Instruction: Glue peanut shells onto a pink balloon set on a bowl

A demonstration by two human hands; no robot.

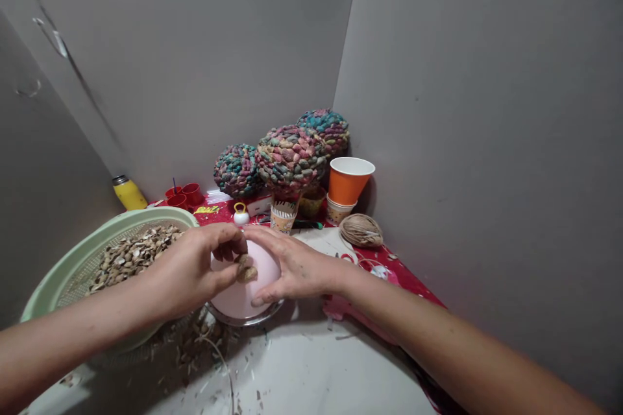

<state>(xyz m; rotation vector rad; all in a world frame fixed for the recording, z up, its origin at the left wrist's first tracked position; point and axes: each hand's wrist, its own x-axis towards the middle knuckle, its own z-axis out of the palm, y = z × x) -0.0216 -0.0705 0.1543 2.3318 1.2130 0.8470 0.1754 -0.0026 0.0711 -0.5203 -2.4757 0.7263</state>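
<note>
A pale pink balloon (267, 266) rests in a shiny metal bowl (243, 321) in front of me. My right hand (296, 266) curves around the balloon's right side, thumb and fingers spread against it. Between the thumb and fingers of my left hand (209, 262) is a brownish piece that looks like a nut shell (247, 271), held against or just in front of the balloon; I cannot tell whether it touches. Left of the bowl stands a green plastic basket (53, 282) with many nut shells (134, 253) in it.
Three balls covered in coloured shells (292, 159) stand at the back, near an orange cup (350, 181) and a twine ball (361, 230). Red cups (191, 193) and a yellow bottle (129, 193) sit back left. Loose shells and scraps litter the white tabletop (311, 369). Grey walls enclose the corner.
</note>
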